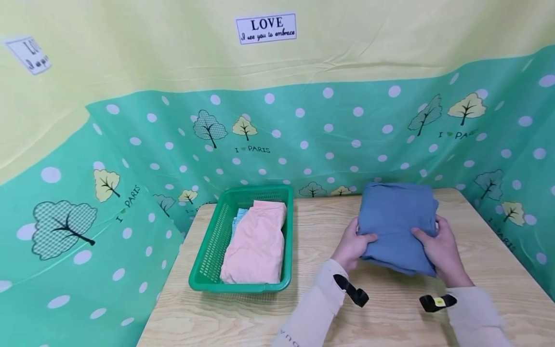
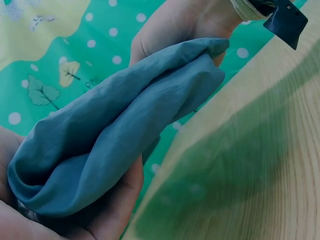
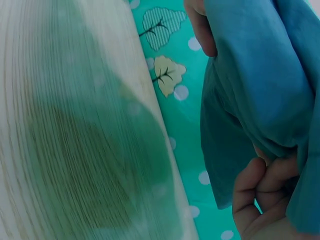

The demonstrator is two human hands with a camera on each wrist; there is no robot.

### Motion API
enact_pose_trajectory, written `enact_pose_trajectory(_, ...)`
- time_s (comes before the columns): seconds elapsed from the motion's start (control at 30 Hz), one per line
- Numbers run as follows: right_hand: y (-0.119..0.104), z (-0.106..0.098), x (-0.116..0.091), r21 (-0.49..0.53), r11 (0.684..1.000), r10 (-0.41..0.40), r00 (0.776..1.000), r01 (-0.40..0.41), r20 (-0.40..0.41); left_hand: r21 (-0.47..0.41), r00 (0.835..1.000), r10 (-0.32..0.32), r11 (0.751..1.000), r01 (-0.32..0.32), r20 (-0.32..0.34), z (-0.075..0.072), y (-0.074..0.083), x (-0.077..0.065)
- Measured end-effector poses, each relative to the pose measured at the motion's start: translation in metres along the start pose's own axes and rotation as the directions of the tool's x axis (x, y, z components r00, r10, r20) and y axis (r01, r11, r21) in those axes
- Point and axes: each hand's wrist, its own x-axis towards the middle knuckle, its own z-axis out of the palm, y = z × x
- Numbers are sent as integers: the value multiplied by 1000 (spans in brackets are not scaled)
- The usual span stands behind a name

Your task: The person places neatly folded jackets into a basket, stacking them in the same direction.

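Note:
A folded blue cloth garment (image 1: 396, 224) is held up over the right part of the table; its exact kind cannot be made out. My left hand (image 1: 352, 245) grips its left edge, thumb on top and fingers underneath. At the opposite edge my right hand (image 1: 443, 250) holds it the same way. From the left wrist, the layers of the blue garment (image 2: 115, 120) show edge-on, folded over in a loop. In the right wrist view, curled fingers (image 3: 247, 190) of the right hand sit under the hanging blue cloth (image 3: 260, 75).
Left of the hands, a green plastic basket (image 1: 204, 285) stands on the wooden table (image 1: 323, 231). Inside lie a folded pink garment (image 1: 257, 246) and a light blue cloth (image 1: 237, 219), partly covered. A green and yellow patterned curtain (image 1: 303, 140) hangs behind and at both sides.

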Motion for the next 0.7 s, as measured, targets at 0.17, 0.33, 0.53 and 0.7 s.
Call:
enact_pose_trajectory(0.17,-4,9,0,2,1000,-19,999,19,31,-7,1000,21,1000,-21,-8,-12,1,-5)
enact_pose_trajectory(0.33,-11,19,-2,22,999,-43,998,42,55,-15,999,44,999,-44,-8,-25,4,-11)
enact_pose_trajectory(0.53,-21,32,-5,55,997,-59,996,55,73,-45,998,68,997,-68,-6,-39,8,-17)
enact_pose_trajectory(0.7,-25,41,-6,64,996,-63,994,58,87,-39,997,73,997,-73,-13,-49,12,-22)
